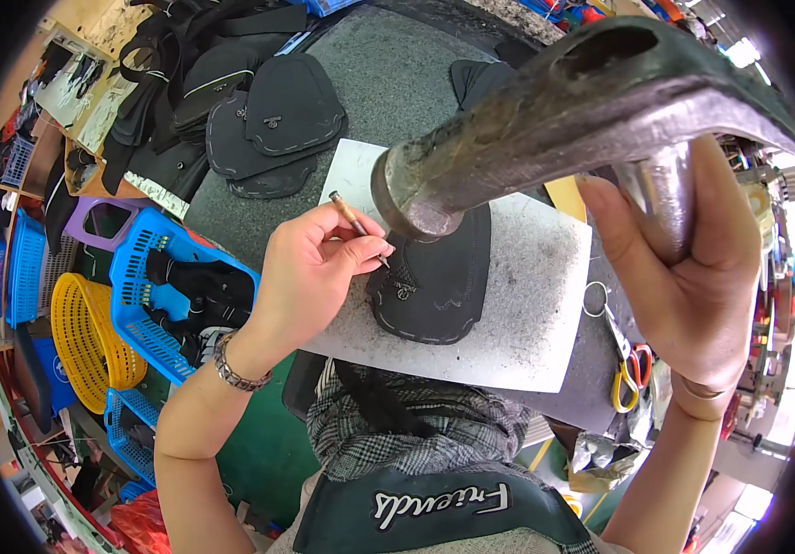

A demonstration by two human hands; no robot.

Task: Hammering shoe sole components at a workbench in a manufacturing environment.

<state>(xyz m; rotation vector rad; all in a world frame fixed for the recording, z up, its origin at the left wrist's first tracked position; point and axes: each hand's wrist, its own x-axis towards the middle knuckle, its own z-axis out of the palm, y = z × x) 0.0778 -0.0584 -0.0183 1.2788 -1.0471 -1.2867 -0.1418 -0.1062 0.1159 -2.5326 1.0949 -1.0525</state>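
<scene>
My left hand [305, 272] is closed in a pinch around a slim metal punch [349, 214], its tip pointing down at a black fabric panel [434, 300]. The panel has rounded corners, a pale dashed line near its edge and a small mark. It lies flat on a white board [540, 295]. Raised above the board, on the right, my right hand [693, 286] grips the metal handle of a hammer [526, 120]. The hammer's worn head looms large and hides part of the board and the panel's upper end.
Black panels [291, 106] are piled on the grey tabletop [379, 65] at the far left, beside black straps. Blue [130, 268] and yellow [93, 342] plastic baskets stand left of the table. Scissors [637, 369] with orange and yellow handles lie right of the board.
</scene>
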